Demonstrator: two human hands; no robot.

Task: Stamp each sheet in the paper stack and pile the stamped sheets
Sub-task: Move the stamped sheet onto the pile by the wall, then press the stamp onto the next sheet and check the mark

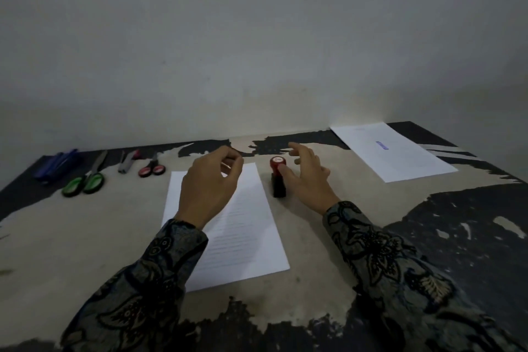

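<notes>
A stack of lined white paper (pixel 243 237) lies in the middle of the table. My left hand (pixel 210 190) hovers over its far end, fingers curled loosely, holding nothing that I can see. A stamp (pixel 278 177) with a red cap and black body stands just right of the stack. My right hand (pixel 307 177) is right beside the stamp with fingers spread; its thumb touches the red cap. At the far right lies a stamped sheet (pixel 394 151) with a blue mark on it.
Along the far left of the table lie blue pens (pixel 55 166), green-handled scissors (pixel 85 180), a grey-and-pink tool (pixel 128 160) and small red-handled scissors (pixel 151 168). The tabletop (pixel 85 237) is worn beige and black. A plain wall stands behind.
</notes>
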